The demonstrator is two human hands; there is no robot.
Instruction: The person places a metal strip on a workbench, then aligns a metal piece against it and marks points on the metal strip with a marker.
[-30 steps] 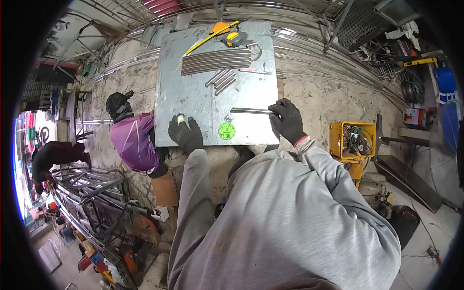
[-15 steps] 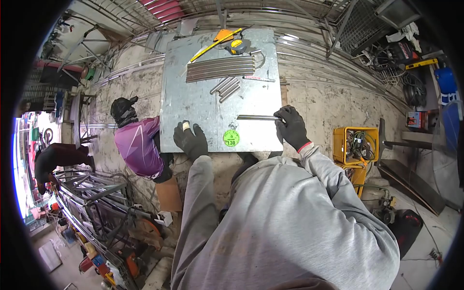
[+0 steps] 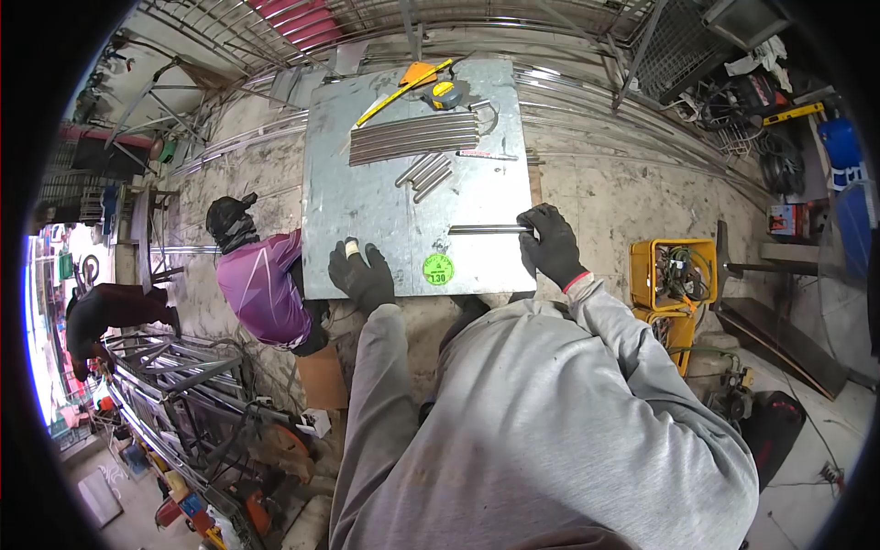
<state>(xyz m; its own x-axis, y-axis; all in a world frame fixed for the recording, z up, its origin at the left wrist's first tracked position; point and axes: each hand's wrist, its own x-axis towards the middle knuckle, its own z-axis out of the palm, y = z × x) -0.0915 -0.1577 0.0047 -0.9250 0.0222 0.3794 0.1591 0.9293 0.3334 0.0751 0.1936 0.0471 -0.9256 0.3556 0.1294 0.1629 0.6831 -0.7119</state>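
Note:
My left hand (image 3: 364, 278), in a dark glove with a pale wrap on one finger, lies with fingers spread on the near left of the metal-topped table (image 3: 344, 206). At the right edge, my gloved right hand (image 3: 552, 246) is closed on the end of a thin metal tube (image 3: 481, 229). That tube lies flat, pointing left; whether it is one piece or two side by side I cannot tell. A round green sticker (image 3: 438, 269) is between my hands. Farther up lie a row of long metal tubes (image 3: 412, 139) and several short tubes (image 3: 424, 174).
At the table's far side are a tape measure (image 3: 445, 94), a yellow ruler (image 3: 403, 93) and an orange square (image 3: 417, 72). A person in purple (image 3: 266, 284) sits at the left. Yellow crates (image 3: 674, 275) stand on the right; a metal frame (image 3: 183, 376) is lower left.
The view has shifted slightly, so the table appears a little lower. Both hands keep nearly the same places, the right still at the tube's end.

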